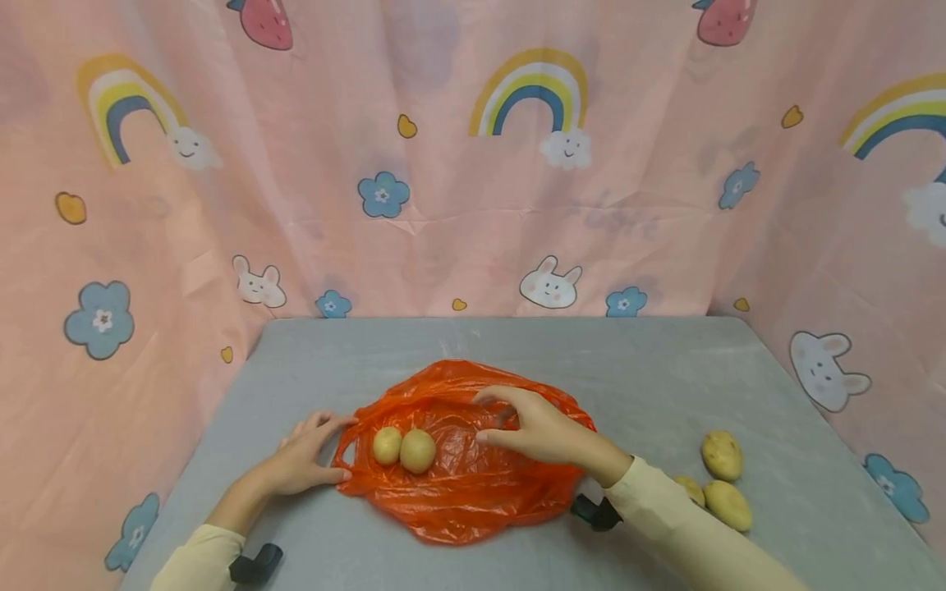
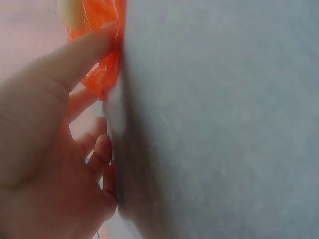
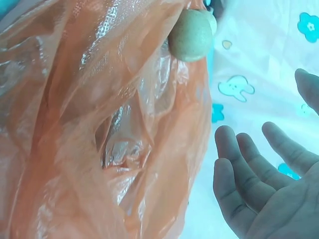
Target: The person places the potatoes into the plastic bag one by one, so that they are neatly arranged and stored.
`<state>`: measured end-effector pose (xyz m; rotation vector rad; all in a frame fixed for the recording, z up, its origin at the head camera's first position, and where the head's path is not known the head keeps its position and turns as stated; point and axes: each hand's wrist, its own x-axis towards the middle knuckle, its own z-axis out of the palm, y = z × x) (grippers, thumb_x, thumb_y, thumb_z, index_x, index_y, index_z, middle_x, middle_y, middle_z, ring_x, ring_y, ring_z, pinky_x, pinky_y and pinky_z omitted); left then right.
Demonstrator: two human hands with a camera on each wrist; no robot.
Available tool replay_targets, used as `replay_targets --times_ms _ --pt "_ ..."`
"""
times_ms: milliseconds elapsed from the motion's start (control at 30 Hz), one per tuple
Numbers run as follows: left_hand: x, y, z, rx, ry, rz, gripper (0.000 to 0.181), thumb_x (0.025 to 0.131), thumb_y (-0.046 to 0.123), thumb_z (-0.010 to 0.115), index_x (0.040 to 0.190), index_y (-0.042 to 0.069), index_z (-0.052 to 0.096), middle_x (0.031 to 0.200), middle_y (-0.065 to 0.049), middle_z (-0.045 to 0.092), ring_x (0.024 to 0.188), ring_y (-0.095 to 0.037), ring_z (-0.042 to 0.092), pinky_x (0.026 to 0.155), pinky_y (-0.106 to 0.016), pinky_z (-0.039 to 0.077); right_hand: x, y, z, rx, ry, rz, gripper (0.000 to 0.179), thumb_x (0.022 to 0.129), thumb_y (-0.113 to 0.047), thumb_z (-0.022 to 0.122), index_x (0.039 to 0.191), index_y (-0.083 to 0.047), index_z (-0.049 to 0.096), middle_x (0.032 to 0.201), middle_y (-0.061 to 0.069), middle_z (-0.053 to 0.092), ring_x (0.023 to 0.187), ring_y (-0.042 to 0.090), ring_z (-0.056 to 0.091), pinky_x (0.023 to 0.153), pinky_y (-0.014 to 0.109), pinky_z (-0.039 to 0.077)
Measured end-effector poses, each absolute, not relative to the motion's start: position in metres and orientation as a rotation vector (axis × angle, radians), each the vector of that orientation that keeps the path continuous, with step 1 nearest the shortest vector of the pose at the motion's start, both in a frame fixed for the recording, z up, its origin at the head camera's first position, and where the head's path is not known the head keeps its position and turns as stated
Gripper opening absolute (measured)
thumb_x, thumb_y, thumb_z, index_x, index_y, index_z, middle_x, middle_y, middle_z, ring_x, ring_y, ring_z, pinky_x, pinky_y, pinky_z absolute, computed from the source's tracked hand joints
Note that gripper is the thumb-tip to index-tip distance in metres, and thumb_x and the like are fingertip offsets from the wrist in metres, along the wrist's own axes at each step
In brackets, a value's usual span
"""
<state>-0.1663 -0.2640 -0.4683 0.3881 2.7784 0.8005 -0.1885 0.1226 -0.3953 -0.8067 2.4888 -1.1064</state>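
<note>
An orange-red plastic bag (image 1: 473, 513) lies spread on the table with two potatoes, a smaller potato (image 1: 387, 446) and a rounder potato (image 1: 417, 451), side by side at its left part. My left hand (image 1: 303, 460) rests at the bag's handle end, thumb and fingers apart, their tips on the plastic edge. In the left wrist view the thumb (image 2: 82, 55) lies against the bag (image 2: 104, 69). Over the right half of the bag hovers my right hand (image 1: 535, 427), fingers loosely bent and spread, holding nothing; in the right wrist view those fingers (image 3: 237, 169) are apart from the plastic.
Three more potatoes lie on the grey table (image 1: 636, 369) at the right: an upper potato (image 1: 722, 455), a lower potato (image 1: 727, 505) and one partly hidden behind the right sleeve (image 1: 665, 509). A pink printed curtain (image 1: 443, 263) stands around the table's back and sides.
</note>
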Motion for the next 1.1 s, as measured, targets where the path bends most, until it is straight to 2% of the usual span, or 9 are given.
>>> replay_targets --times_ms 300,433,633,800,1100 --pt "-0.168 -0.266 -0.472 0.390 2.793 0.800 0.079 0.079 0.041 0.083 0.147 0.021 0.050 0.149 -0.022 0.041 0.131 -0.044 0.039 0.096 -0.066 0.033 -0.180 0.141 -0.393 -0.834 2.518 -1.130 0.047 0.095 -0.037 0.070 0.136 -0.017 0.058 0.135 0.006 0.063 0.100 0.019 0.062 0.079 0.026 0.052" --pt "-0.167 -0.265 -0.471 0.400 2.796 0.803 0.078 0.079 0.041 0.084 0.147 0.021 0.051 0.148 -0.021 0.042 0.130 -0.043 0.040 0.094 -0.065 0.033 -0.177 0.149 -0.392 -0.802 2.536 -1.153 0.048 0.094 -0.039 0.071 0.135 -0.018 0.059 0.134 0.007 0.064 0.096 0.014 0.061 0.076 0.026 0.052" --pt "-0.166 -0.264 -0.470 0.394 2.791 0.794 0.078 0.079 0.041 0.084 0.147 0.023 0.050 0.148 -0.019 0.042 0.130 -0.041 0.041 0.095 -0.065 0.034 -0.175 0.163 -0.395 -0.846 2.518 -1.209 0.044 0.095 -0.033 0.070 0.134 -0.014 0.060 0.132 0.012 0.063 0.096 0.014 0.060 0.079 0.030 0.052" --pt "-0.166 -0.265 -0.471 0.391 2.797 0.795 0.077 0.079 0.041 0.084 0.147 0.022 0.051 0.147 -0.018 0.043 0.128 -0.040 0.041 0.094 -0.063 0.034 -0.172 0.173 -0.396 -0.806 2.514 -1.229 0.045 0.095 -0.033 0.070 0.135 -0.017 0.059 0.134 0.009 0.062 0.097 0.015 0.061 0.083 0.031 0.053" --pt "-0.165 -0.264 -0.469 0.401 2.796 0.807 0.079 0.079 0.041 0.084 0.147 0.021 0.051 0.148 -0.021 0.042 0.129 -0.042 0.041 0.094 -0.064 0.034 -0.168 0.192 -0.398 -0.757 2.522 -1.285 0.041 0.097 -0.028 0.069 0.133 -0.013 0.059 0.130 0.017 0.062 0.094 0.013 0.062 0.077 0.030 0.053"
